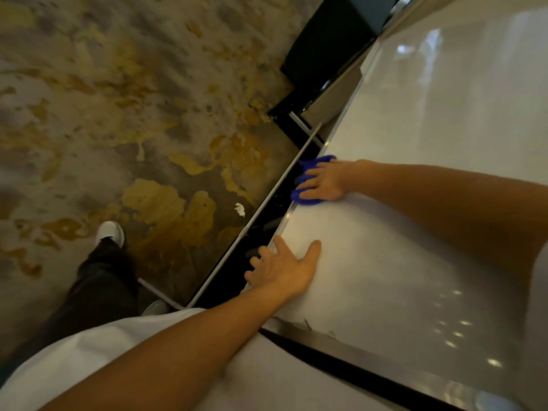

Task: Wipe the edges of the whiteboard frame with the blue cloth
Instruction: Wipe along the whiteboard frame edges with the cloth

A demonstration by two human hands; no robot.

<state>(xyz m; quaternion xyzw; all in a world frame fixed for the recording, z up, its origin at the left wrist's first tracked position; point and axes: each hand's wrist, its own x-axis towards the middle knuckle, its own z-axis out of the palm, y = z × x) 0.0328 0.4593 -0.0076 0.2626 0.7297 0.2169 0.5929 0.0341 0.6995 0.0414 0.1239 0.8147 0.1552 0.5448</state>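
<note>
The glossy whiteboard (430, 203) fills the right side of the view, its silver bottom frame edge (284, 225) running diagonally. My right hand (324, 180) presses the blue cloth (308, 166) onto that edge; the cloth is bunched under my fingers and mostly hidden by them. My left hand (284, 269) lies flat with spread fingers on the board beside the same edge, nearer to me, holding nothing. A silver side frame strip (341, 341) shows near my left forearm.
A dark marker tray with a thin silver rail (252, 223) runs below the frame edge. A patterned grey and yellow carpet (133, 129) lies below, with a small white scrap (240, 209). My white shoe (110, 232) stands on it. A black stand base (320, 57) sits farther along.
</note>
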